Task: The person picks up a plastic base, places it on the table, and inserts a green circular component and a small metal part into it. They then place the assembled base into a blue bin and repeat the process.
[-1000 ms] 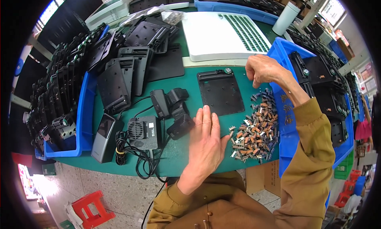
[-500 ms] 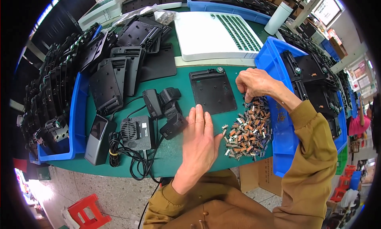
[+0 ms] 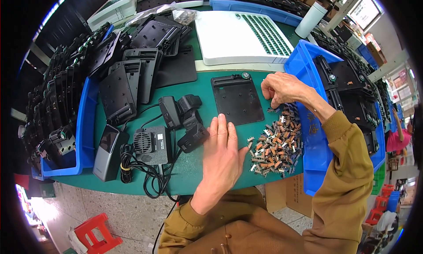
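My left hand (image 3: 221, 155) lies flat on the green table, fingers stretched out and holding nothing. Its fingertips are close to the near edge of a black plastic panel (image 3: 238, 100), which has a small round metallic piece in its top right corner. To the right, the fingers of my right hand (image 3: 282, 88) are curled and pinched at the far end of a heap of small pinned electronic parts (image 3: 277, 144), brown, white and dark. One such part shows right under those fingertips; whether they grip it cannot be made out.
Black panels (image 3: 119, 91) lean in a stack at left, beside a full blue bin (image 3: 83, 135). Black cabled devices (image 3: 152, 146) stand left of my left hand. Another blue bin (image 3: 315, 152) with panels borders the heap. A white tray (image 3: 220, 38) and a pale bottle (image 3: 310, 20) stand behind.
My right hand has shifted very slightly, and a small part now shows more plainly beneath its fingertips. The left hand stays flat in place.
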Demonstrator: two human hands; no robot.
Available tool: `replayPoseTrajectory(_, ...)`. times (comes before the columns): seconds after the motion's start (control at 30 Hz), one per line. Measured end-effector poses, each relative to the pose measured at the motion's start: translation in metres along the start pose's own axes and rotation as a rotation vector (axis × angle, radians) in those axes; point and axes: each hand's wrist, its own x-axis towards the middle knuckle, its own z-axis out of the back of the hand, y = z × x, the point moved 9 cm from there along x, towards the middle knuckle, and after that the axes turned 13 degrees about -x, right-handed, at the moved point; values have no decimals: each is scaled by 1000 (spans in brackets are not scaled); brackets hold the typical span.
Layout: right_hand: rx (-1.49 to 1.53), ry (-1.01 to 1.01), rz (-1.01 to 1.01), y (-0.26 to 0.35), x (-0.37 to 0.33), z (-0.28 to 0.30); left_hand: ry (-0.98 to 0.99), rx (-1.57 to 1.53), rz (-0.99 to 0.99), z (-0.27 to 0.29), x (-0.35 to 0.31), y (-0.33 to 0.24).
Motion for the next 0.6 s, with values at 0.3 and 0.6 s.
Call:
replayPoseTrajectory(0.3,26,51,-58,0,3,5,-3,-3,4,0,0,1)
replayPoseTrajectory(0.6,26,7,-46,4,2,7,-8,-12,2,1,0,2)
